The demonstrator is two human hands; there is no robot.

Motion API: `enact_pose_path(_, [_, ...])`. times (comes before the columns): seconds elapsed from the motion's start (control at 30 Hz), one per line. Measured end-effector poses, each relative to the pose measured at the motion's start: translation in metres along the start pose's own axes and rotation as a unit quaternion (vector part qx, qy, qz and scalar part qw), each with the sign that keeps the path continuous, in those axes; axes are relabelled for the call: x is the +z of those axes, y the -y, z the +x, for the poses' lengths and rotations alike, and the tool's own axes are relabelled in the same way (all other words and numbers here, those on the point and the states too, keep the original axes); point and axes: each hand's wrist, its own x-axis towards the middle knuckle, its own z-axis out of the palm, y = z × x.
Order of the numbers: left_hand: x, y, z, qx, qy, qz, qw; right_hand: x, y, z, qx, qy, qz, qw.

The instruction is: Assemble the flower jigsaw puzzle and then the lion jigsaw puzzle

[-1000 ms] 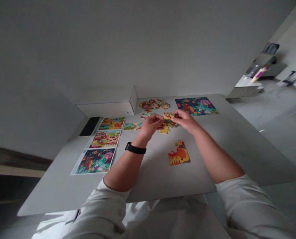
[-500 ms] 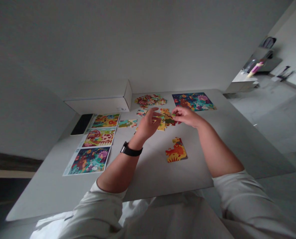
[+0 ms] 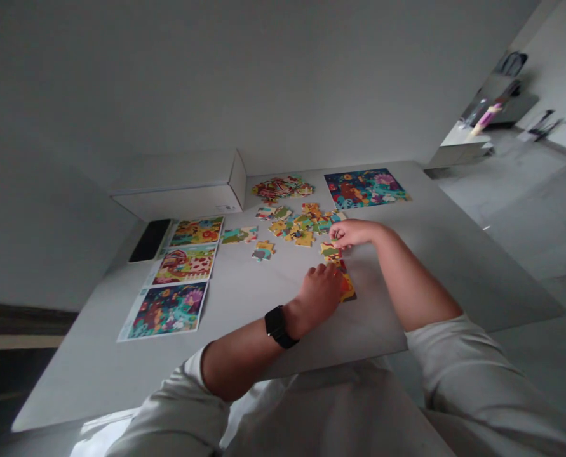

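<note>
My right hand (image 3: 352,233) pinches a puzzle piece (image 3: 329,252) with green and yellow on it, at the upper end of a small joined puzzle section (image 3: 348,290). My left hand (image 3: 321,291) has its fingers curled over the left side of that orange and yellow section, pressing it to the table and hiding much of it. Beyond my hands lies a spread of loose puzzle pieces (image 3: 303,237). A few joined pieces (image 3: 263,250) with a grey shape sit to their left, near a green and blue strip of pieces (image 3: 239,235).
A white box (image 3: 182,202) stands against the wall. A black phone (image 3: 150,240) lies beside three picture sheets, among them a farm picture (image 3: 185,264). At the back are a heap of puzzle pieces (image 3: 283,188) and a finished-looking dark blue puzzle (image 3: 366,188).
My left hand has come from the loose pieces toward me, onto the joined section. My right hand has moved slightly nearer, bringing its piece to the section's upper end.
</note>
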Motion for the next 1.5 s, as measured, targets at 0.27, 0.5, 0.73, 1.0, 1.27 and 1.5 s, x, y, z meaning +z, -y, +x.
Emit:
enact_pose_path(0.27, [-0.008, 0.005, -0.002, -0.016, -0.010, 0.022, 1.000, 0.003, -0.005, 0.009, 0.015, -0.016, -0.108, 0.994])
enact_pose_path(0.5, [0.000, 0.007, -0.002, -0.013, -0.021, 0.019, 1.000, 0.003, 0.002, 0.006, 0.004, -0.078, -0.217, 0.973])
enact_pose_path(0.73, [-0.001, 0.008, -0.002, -0.011, -0.016, 0.013, 1.000, 0.008, 0.009, 0.003, 0.006, -0.088, -0.220, 0.971])
enact_pose_path(1.0, [0.005, 0.008, -0.002, -0.023, -0.020, 0.015, 0.999, 0.010, 0.010, 0.005, -0.001, -0.100, -0.240, 0.966])
enact_pose_path(1.27, [0.008, 0.010, -0.002, -0.006, -0.026, 0.007, 1.000, 0.009, 0.005, 0.007, 0.003, -0.093, -0.251, 0.963])
enact_pose_path(1.5, [0.007, 0.010, -0.002, -0.006, -0.024, 0.001, 1.000, 0.011, 0.008, 0.005, -0.001, -0.105, -0.245, 0.964])
